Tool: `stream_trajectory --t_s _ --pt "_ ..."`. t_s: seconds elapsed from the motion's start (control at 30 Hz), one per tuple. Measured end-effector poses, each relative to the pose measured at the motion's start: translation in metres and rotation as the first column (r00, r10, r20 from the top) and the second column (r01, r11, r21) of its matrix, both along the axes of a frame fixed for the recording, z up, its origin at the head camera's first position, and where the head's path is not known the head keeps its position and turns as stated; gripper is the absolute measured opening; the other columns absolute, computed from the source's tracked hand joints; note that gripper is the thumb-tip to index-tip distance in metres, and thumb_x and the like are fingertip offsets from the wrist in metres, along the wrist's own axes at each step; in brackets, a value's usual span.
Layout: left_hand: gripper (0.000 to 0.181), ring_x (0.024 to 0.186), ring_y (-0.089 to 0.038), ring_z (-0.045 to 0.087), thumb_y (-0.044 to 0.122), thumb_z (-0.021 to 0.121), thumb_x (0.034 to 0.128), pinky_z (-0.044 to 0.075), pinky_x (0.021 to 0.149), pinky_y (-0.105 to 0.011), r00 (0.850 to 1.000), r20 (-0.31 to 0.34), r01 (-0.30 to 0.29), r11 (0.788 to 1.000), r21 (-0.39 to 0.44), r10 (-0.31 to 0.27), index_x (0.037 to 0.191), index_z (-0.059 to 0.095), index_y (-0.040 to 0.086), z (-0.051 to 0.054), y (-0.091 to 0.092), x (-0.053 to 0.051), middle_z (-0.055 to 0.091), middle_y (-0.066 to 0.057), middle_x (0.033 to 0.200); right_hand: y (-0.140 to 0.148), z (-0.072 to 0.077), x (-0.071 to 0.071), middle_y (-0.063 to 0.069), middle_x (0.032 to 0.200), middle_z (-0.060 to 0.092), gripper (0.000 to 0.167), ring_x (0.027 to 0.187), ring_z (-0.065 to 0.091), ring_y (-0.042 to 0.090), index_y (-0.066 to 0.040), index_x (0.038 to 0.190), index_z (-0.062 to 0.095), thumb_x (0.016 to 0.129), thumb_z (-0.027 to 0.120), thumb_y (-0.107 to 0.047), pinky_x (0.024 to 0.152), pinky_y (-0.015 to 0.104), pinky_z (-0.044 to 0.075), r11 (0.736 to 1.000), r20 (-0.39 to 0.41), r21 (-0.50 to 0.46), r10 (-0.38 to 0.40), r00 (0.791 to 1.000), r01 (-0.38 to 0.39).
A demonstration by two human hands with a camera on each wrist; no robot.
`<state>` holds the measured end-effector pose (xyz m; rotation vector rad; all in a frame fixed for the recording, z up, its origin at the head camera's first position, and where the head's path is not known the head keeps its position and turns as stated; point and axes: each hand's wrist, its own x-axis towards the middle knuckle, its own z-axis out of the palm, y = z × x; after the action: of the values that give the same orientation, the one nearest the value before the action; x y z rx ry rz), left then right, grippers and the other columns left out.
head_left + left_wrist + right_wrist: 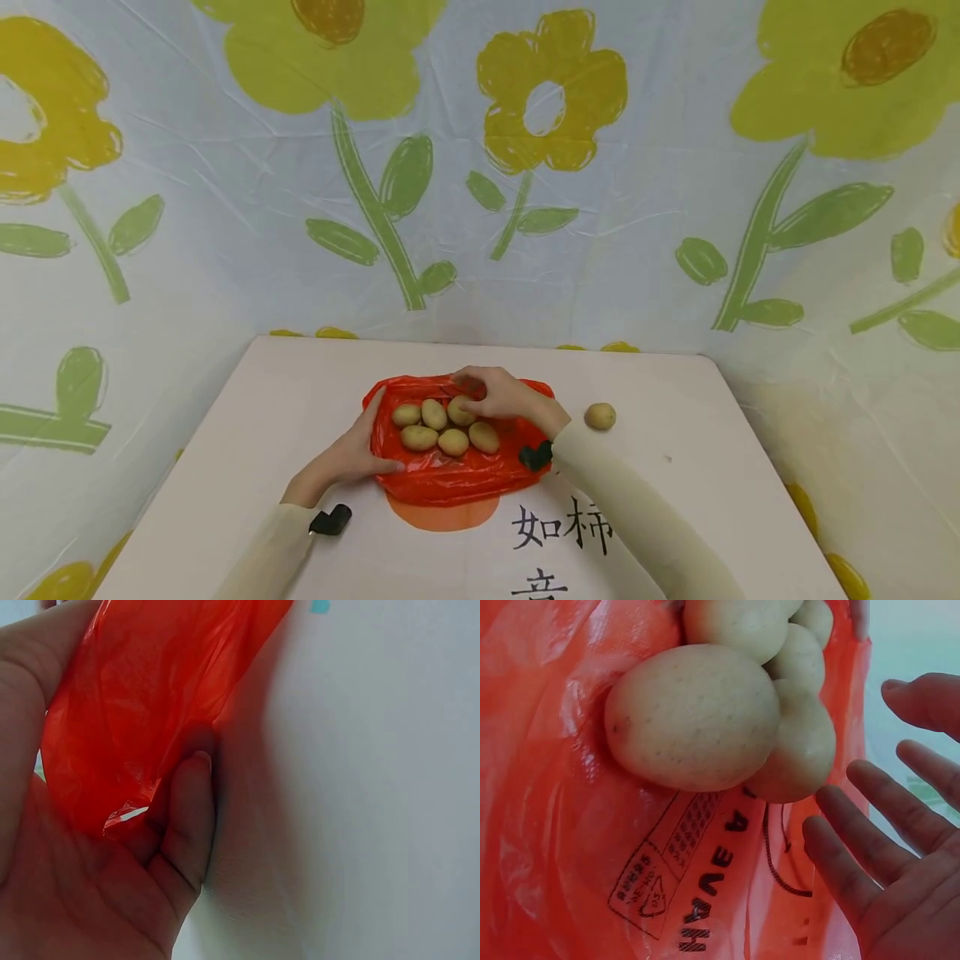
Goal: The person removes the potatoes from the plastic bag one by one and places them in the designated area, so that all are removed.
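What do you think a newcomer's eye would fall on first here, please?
Probably the bright red plastic bag on the pale table, with six potatoes clustered on it, the left hand at its left edge. Next, perhaps, the lone potato to the bag's right and the big yellow flowers on the backdrop behind.

Three views share a red bag (450, 485)
Head camera faces forward, down, farther off; wrist cameras look close

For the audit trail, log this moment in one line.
left grip: holds red bag | right grip: by potatoes in bag | lone potato: on table, right of bag
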<state>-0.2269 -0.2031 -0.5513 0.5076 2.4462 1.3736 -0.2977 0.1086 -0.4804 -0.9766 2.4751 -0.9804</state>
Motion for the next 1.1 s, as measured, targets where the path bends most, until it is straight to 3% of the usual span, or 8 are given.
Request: stream_trajectory --t_s 0.33,1.1 --pt "0.137 0.153 -0.043 0.026 0.032 0.092 0.0752 0.033 0.118 -0.064 0.999 -0.034 0.010 1.000 0.020 -0.009 0.165 -0.009 0.013 -0.002 -0.001 0.000 0.018 -0.018 0.169 0.003 -0.005 0.002 0.014 0.142 0.063 0.051 0.133 0.058 0.029 -0.004 0.144 0.057 0.097 0.071 -0.020 0.114 0.049 0.046 0.999 0.028 0.042 0.009 1.000 -0.010" --pt "0.136 0.152 -0.042 0.028 0.032 0.093 0.0737 0.032 0.119 -0.063 0.998 -0.058 0.002 0.999 0.037 0.000 0.166 -0.005 0.012 0.000 0.001 0.000 0.021 -0.018 0.168 0.010 -0.023 -0.003 0.005 0.137 0.064 0.049 0.119 0.059 0.022 -0.010 0.140 0.061 0.095 0.071 -0.026 0.109 0.045 0.049 0.994 0.007 0.107 -0.006 1.000 0.005"
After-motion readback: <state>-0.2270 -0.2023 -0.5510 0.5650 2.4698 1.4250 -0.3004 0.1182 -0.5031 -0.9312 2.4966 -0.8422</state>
